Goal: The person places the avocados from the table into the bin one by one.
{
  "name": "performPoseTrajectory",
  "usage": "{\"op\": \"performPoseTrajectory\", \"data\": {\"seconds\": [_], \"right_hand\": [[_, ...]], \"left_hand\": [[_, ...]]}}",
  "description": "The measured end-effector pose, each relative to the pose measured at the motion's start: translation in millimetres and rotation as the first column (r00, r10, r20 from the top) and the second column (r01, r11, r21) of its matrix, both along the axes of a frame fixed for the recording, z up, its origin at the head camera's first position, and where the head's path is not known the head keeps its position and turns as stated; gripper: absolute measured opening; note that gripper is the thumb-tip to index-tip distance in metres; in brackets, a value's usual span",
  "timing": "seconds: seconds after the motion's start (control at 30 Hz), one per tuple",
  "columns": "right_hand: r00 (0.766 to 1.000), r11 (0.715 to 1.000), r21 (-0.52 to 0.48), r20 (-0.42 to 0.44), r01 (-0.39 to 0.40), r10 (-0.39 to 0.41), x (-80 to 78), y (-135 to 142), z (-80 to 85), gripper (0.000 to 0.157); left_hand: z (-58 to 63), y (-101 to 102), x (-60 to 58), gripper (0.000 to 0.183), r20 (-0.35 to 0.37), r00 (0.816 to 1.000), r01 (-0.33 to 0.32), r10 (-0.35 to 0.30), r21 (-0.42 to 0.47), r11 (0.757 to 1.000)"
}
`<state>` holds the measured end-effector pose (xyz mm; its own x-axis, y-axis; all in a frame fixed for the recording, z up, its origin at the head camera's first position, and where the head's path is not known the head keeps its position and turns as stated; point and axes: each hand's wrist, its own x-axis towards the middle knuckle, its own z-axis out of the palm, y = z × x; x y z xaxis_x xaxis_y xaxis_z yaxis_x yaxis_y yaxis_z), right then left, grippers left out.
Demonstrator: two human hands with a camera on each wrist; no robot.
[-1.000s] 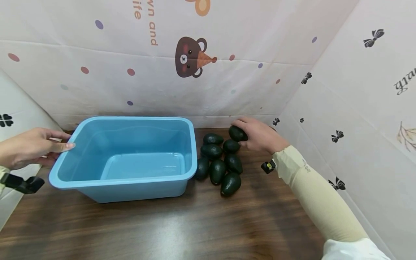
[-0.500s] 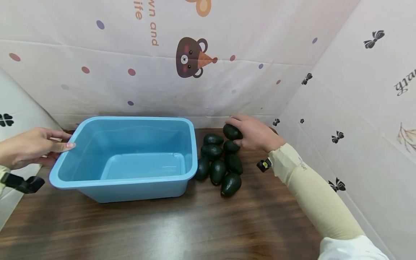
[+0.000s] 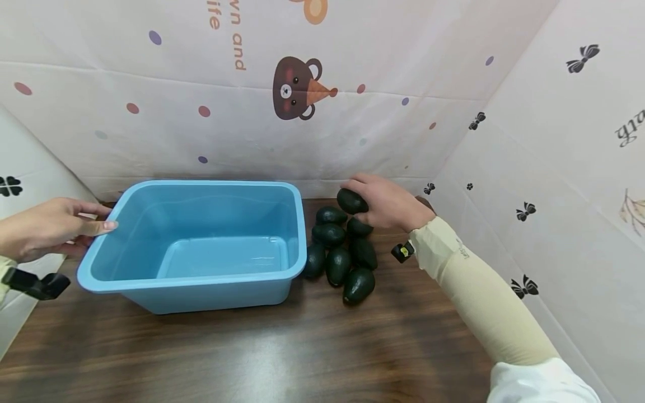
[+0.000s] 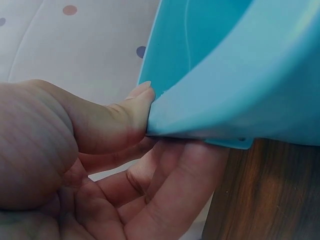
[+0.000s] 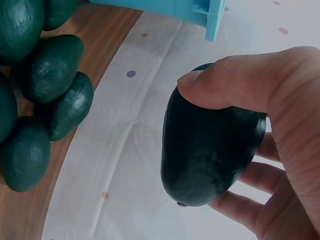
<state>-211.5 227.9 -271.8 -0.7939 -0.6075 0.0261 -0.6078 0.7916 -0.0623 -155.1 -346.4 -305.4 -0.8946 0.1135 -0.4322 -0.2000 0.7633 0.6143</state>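
A light blue plastic tub (image 3: 191, 284) stands on the table at the left, its inside bare. My left hand (image 3: 55, 226) pinches the tub's left rim, thumb on top and fingers beneath, as the left wrist view also shows. My right hand (image 3: 388, 202) grips a dark green avocado (image 3: 351, 201) above the back of a group of avocados. In the right wrist view, the thumb lies across the held avocado (image 5: 210, 145) and the fingers curl behind it. Several more avocados (image 3: 337, 266) lie close together on the table just right of the tub.
The brown wood-grain table (image 3: 211, 352) runs up to a white printed sheet (image 3: 383, 140) at the back. Another patterned sheet (image 3: 559, 168) rises along the right side. The tub's right wall stands next to the nearest avocados.
My right hand has moved left with the avocado in its grip, towards the tub. The left hand, the tub and the other avocados stay where they were.
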Motion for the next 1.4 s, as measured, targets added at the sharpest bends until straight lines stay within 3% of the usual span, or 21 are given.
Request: {"op": "performPoseTrajectory", "data": {"seconds": [0.87, 1.4], "right_hand": [[0.997, 0.997, 0.014, -0.009, -0.076, 0.076, -4.0, -33.4, 11.5, 0.066], [0.996, 0.996, 0.025, 0.034, -0.083, 0.083, -6.6, -53.9, 16.8, 0.068]], "left_hand": [[-5.9, -7.4, -6.0, 0.077, 0.009, 1.000, 0.002, -0.002, 0.023, 1.000], [-2.9, -3.0, -1.6, 0.071, -0.004, 1.000, 0.006, -0.006, 0.017, 1.000]]}}
